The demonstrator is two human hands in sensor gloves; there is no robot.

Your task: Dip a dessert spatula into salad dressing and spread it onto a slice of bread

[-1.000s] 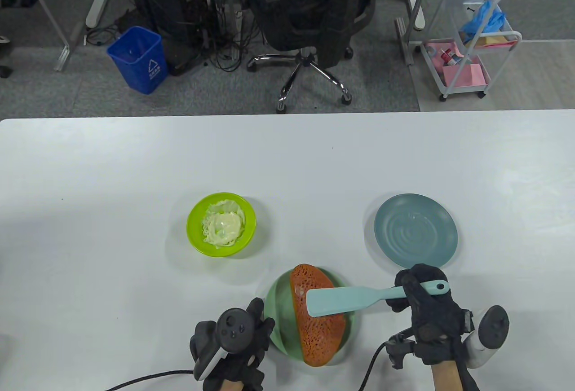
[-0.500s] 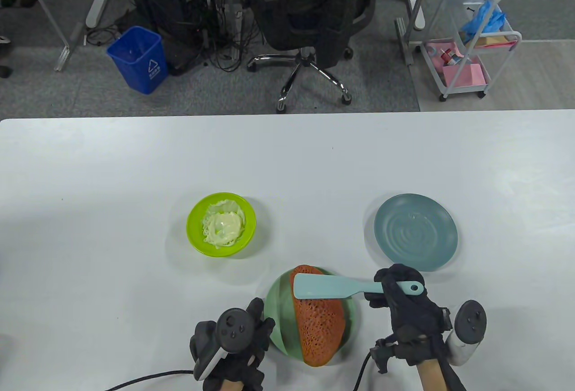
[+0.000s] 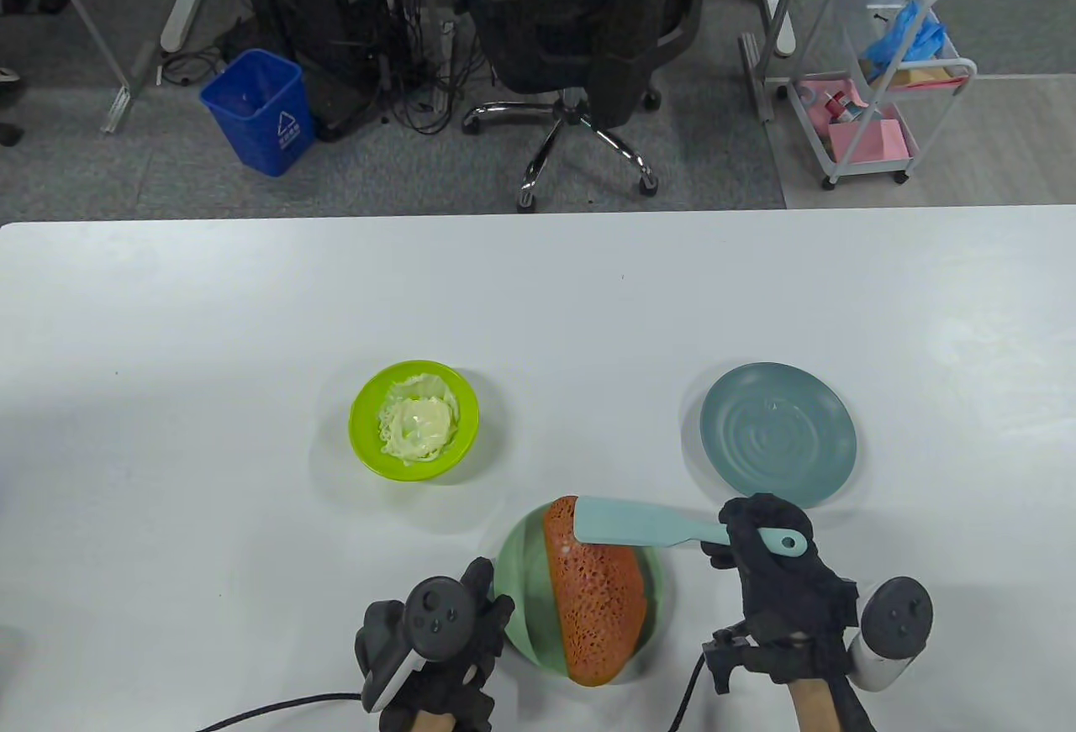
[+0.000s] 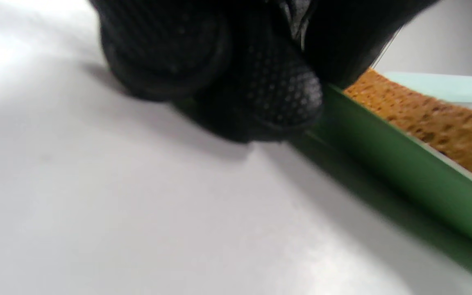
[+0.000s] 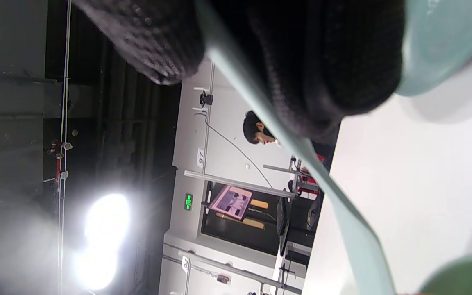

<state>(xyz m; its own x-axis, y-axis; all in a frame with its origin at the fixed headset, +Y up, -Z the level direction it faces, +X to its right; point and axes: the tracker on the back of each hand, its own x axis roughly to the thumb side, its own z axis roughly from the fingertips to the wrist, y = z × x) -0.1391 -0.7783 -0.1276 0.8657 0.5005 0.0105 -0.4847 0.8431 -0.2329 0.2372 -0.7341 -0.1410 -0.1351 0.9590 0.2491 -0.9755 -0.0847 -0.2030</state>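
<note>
Lime bowl of pale salad dressing sits left of centre on the white surface, unmoved since the earlier frames.

Left hand rests at the near edge, fingers against the left rim of the green plate; same spot as before. Whether its grip closes on the rim or only presses against it, cannot tell.

Bread slice lies lengthwise on the green plate, orange-brown and porous, position unchanged.

Dessert spatula: blade now over the far end of the slice, angled slightly down to the right. A second ago it lay across the middle of the slice; half a second ago it was nearer the far end and reaching further left. Contact between blade and bread cannot be confirmed from above.

Right hand grips the spatula handle, fingers wrapped around it, handle end with its hole poking out to the right. Hand has shifted away from the near edge compared with a second ago.

Blue-grey plate sits just beyond the right hand, unmoved.
</note>
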